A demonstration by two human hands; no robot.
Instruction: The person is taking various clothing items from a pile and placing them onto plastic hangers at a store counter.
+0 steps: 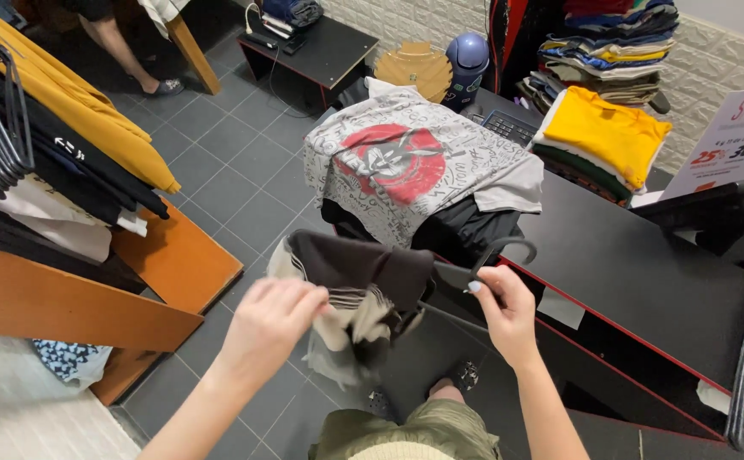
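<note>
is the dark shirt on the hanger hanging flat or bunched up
Bunched up. The dark shirt is gathered in folds between the left hand and the right hand, which grips the black hanger by its hook.

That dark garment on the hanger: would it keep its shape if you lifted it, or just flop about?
Probably floppy: the dark garment sags in bunched folds below the black hanger. It looks light, since the right hand holds the hanger by its neck alone. It might slide off, as the left hand pinches loose cloth at one side.
</note>
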